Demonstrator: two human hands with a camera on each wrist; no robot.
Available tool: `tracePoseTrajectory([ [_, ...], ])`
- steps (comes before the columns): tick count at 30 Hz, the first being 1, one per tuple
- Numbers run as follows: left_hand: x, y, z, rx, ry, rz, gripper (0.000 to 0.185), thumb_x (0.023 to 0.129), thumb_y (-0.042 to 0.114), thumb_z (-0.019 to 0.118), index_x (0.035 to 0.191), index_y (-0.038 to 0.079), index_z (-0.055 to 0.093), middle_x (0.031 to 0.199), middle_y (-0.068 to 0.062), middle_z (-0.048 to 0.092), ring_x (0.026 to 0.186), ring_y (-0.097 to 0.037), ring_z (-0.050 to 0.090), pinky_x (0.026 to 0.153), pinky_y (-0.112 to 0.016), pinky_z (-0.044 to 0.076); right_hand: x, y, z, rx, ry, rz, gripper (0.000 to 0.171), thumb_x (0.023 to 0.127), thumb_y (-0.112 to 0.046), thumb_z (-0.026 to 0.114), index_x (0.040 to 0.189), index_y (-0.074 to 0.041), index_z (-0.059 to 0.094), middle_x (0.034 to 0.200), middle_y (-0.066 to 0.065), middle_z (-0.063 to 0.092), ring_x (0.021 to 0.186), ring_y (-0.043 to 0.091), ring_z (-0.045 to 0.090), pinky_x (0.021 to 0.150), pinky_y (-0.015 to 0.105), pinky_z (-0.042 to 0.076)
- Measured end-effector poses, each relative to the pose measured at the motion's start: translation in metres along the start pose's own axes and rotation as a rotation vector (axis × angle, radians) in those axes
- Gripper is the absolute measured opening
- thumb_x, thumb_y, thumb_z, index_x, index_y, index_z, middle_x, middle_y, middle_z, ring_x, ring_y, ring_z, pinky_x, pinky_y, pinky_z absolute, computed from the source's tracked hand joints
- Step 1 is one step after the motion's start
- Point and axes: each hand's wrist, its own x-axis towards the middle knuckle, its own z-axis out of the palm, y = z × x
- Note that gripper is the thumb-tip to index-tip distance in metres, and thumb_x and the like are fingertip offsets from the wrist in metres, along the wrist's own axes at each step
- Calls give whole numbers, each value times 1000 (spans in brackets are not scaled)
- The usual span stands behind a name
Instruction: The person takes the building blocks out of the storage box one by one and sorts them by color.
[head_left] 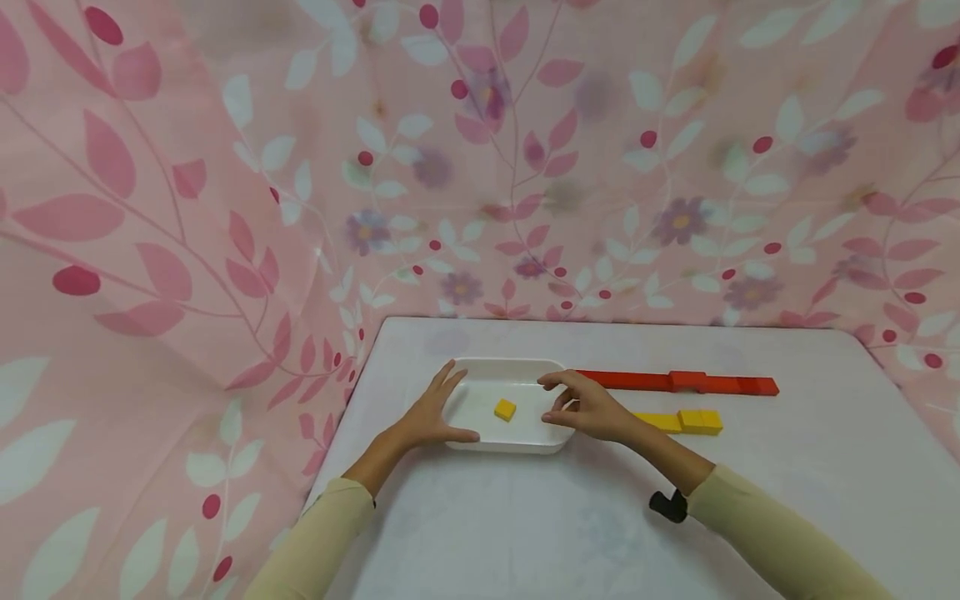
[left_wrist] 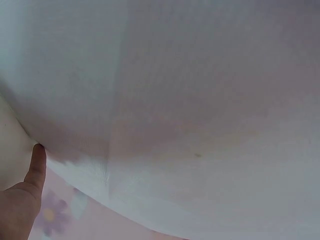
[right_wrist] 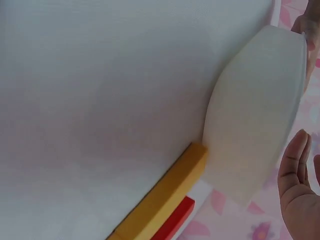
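Note:
A white tray stands on the table with one small yellow block inside it. My left hand spans the tray's left end, thumb along the front rim and fingers spread up to the back left corner. In the left wrist view, a fingertip meets the tray's outer wall. Over the tray's right end hovers my right hand, its fingers loosely bent and thumb apart, with nothing seen between them. The right wrist view shows this right hand beside the tray's rim.
Right of the tray lies a long red bar with a raised red piece on it. In front of that, a shorter yellow bar has yellow blocks at its right end; its left end is close to the tray. Flowered pink cloth hangs behind the white table.

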Motion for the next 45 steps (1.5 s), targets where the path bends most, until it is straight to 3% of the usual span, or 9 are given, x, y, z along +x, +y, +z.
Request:
tracePoseTrajectory([
  [8,4,2,-5,8,27,-6,122,65,66,82,159,21,19,168,-2,0,152,-32,20,117,-60,28,33,2,20,149,-15,60,73,81,-20,83,144,-19,47,145,17,45,108,34,64,89,30,58],
  [14,-1,-2,1,8,29,14,122,65,67,81,159,18,21,168,-7,3,151,-34,21,115,-61,30,46,7,38,180,22,137,73,81,-24,83,145,-18,47,146,16,47,121,36,57,98,38,55],
  [21,0,-1,1,-16,40,20,122,64,64,84,158,17,23,168,-8,4,151,-34,21,114,-62,31,63,14,56,154,63,191,73,81,-32,82,144,-16,49,143,17,52,123,34,57,99,42,54],
  [27,1,-2,0,-5,29,22,121,65,66,82,158,18,22,168,-8,3,151,-33,21,114,-61,33,79,25,65,123,2,234,71,82,-30,82,142,-8,51,140,15,55,123,32,54,105,46,49],
  [36,1,2,-2,-23,39,38,122,64,60,86,158,16,22,168,-8,4,151,-33,20,115,-60,32,84,28,68,61,-37,303,72,75,-31,88,136,-9,57,135,12,57,121,31,52,108,47,45],
  [45,0,0,0,-23,51,42,121,63,59,87,158,17,24,168,-9,6,151,-34,22,114,-60,34,83,30,73,-48,-49,322,72,71,-30,91,131,-6,59,112,10,59,100,21,51,91,35,47],
])
